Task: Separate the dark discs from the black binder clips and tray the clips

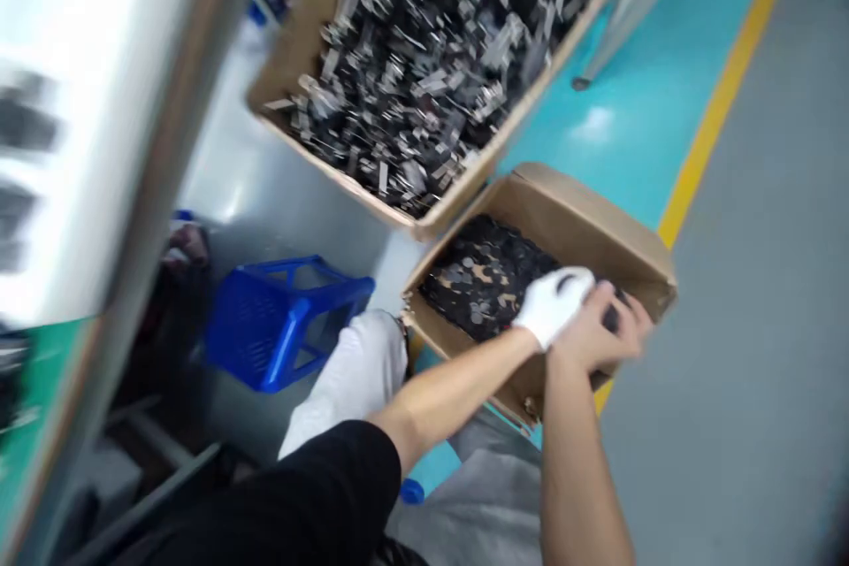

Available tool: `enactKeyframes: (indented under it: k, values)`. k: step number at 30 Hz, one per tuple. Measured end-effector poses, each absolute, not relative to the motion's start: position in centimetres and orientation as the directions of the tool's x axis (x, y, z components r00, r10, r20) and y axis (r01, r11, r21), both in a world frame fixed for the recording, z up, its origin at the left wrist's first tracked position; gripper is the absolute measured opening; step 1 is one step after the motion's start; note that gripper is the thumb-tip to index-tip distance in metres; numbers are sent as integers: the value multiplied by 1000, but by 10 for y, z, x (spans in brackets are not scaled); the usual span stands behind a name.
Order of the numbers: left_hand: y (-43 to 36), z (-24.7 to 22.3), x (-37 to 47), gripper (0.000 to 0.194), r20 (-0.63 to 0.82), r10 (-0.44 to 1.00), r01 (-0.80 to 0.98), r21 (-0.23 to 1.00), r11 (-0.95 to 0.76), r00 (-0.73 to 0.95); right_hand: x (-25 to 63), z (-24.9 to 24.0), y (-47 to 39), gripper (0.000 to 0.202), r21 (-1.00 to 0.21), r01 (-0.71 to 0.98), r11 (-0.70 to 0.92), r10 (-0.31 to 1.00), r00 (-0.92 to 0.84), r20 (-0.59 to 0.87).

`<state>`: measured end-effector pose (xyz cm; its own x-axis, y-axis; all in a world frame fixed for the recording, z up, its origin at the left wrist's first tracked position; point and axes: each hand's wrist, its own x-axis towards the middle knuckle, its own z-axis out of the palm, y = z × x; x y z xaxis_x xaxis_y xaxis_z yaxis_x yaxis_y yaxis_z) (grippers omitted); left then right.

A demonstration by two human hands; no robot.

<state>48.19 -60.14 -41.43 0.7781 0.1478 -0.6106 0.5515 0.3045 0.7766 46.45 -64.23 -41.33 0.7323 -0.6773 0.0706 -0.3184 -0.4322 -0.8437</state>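
My left hand (558,304), in a white glove, is over the smaller cardboard box (590,234), its fingers curled. A dark spot shows at its fingers, too blurred to make out. Beside it and partly touching it, my bare right hand (600,334) is closed around a small black piece (611,318). Both hands are at the box's near right part. Inside the box lies a layer of flat black pieces (487,270), with some grey round ones among them. The fingertips are smeared by motion.
A larger cardboard box (345,177) heaped with black and silvery scrap pieces (424,80) stands beyond. A blue plastic stool (265,327) is at the left, near my leg. A workbench edge (165,124) runs along the left. A yellow floor line (722,97) and a metal leg (610,44) are at right.
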Motion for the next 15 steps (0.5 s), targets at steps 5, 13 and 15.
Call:
enactKeyframes:
  k: [5, 13, 15]
  values:
    - [-607, -265, 418, 25, -603, 202, 468, 754, 461, 772, 401, -247, -637, 9, -826, -197, -528, -620, 755, 216]
    - [-394, -46, 372, 20, -553, 613, 314, 830, 460, 565, 375, -55, -446, 25, -881, 60, -468, -165, 974, 154]
    - [-322, -17, 362, 19, -535, 712, 306, 845, 439, 454, 373, -29, -371, 40, -920, 85, -384, 5, 996, 91]
